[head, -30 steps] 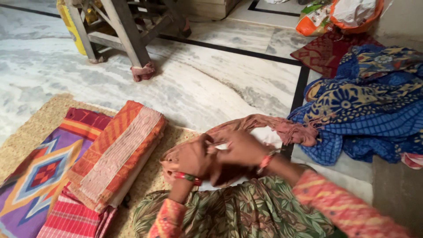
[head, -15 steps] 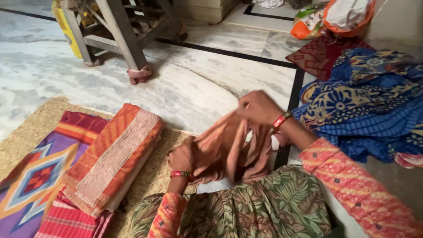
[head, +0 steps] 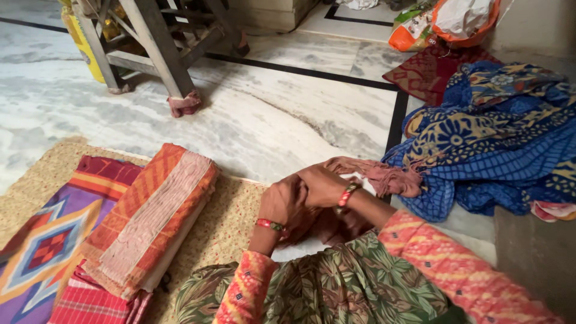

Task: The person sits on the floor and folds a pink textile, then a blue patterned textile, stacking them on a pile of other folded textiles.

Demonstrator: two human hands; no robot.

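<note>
Both hands, left hand (head: 281, 203) and right hand (head: 321, 183), fingers closed on a rust-brown cloth (head: 384, 176) bunched over the lap, tail trailing onto the floor (head: 258, 120). Soft, light, limp; best gathered by edges.

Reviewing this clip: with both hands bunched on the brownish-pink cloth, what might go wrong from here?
1. The brownish-pink cloth trails a loose end toward the blue patterned cloth pile; it appears to touch it and may drag or tangle with it.
2. The left hand and right hand overlap over the bunched fabric, hiding it, so folds may come out uneven.
3. The folded orange cloth rests tilted on the stack and could slide if bumped.
</note>
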